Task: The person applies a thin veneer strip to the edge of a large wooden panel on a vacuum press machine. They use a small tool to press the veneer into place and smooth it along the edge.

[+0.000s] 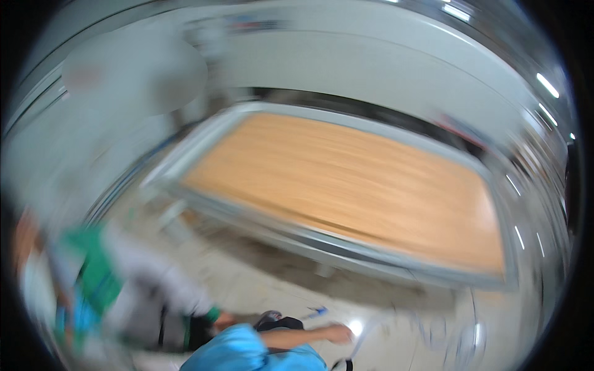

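At the bottom centre, a bare forearm comes out of a light blue short sleeve (pixel 232 349) and reaches to the right across the front of my body. It appears to be my left arm, with my left hand (pixel 338 334) at its end, above the floor. The hand is small and smeared by motion, so its fingers and anything in them cannot be made out. My right hand does not show. Beyond the hand stands a large table-like frame with a pale grey border (pixel 291 232) and a flat wood-coloured panel (pixel 346 182). My hand is apart from it.
A person in grey and green (pixel 145 281) is close on my left, one hand (pixel 224 320) near my sleeve. A blue item (pixel 317 311) lies on the pale floor (pixel 383 303). Looped cords or hoses (pixel 473 340) are at right. A long white wall (pixel 371 68) runs behind the frame.
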{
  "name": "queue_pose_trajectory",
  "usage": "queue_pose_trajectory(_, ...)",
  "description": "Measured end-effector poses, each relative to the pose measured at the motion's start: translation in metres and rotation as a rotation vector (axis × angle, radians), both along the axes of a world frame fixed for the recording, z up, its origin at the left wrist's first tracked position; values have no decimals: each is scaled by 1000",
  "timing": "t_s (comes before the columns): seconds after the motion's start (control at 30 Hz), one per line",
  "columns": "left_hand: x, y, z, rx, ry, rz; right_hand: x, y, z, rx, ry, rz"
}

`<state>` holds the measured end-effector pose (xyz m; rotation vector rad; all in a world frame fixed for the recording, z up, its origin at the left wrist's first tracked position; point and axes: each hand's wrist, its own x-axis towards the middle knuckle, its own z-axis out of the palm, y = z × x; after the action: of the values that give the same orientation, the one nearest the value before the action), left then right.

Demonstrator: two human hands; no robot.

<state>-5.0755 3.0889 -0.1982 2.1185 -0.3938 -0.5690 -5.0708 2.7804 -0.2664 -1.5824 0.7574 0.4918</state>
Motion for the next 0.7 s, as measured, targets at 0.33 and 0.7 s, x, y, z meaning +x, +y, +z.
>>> queue_pose_trajectory(0.33,87,23,32,158,-249,414,16,-21,-7,-265,-58,7)
queue_pose_trajectory(0.7,514,-64,-16,611,-526,181,114,-120,59,-623,-14,-651)
